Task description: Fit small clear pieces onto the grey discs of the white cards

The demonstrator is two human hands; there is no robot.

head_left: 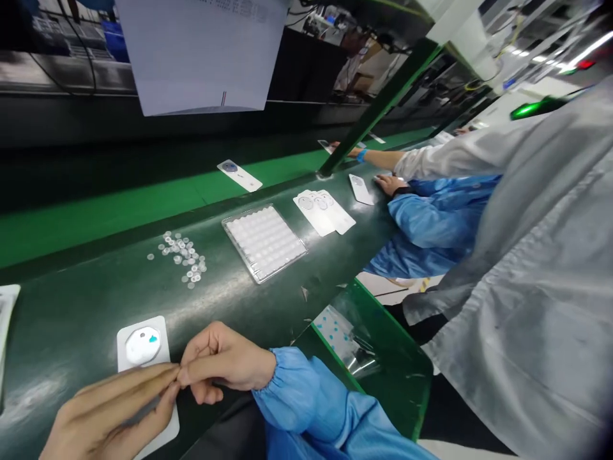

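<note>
On a factory assembly line, a dark green conveyor belt [110,300] runs beneath a hanging sheet of white paper [196,51]. At right, a person in a pale grey coat [517,287] stands beside a co-worker in a blue smock [431,236], whose bare hand [390,184] lies by a white rounded card [361,190]. On the belt sit a clear plastic tray [264,243] of white round pieces, overlapping white cards [323,211] and a loose cluster of small clear discs [179,259]. In the foreground, a blue-sleeved wearer's left hand [108,415] and right hand [225,361] meet just above a white card [125,364] bearing a white disc with a cyan mark [142,345]. The fingertips [178,375] of both hands press together in a tight pinch; whatever they hold is too small to tell. The unwalled discs could scatter if a sleeve brushes them or the belt jolts. A slackened pinch could drop the tiny held item onto the belt or into the green-rimmed tray [397,332] below its edge, and bare fingers could mark the white surfaces.
</note>
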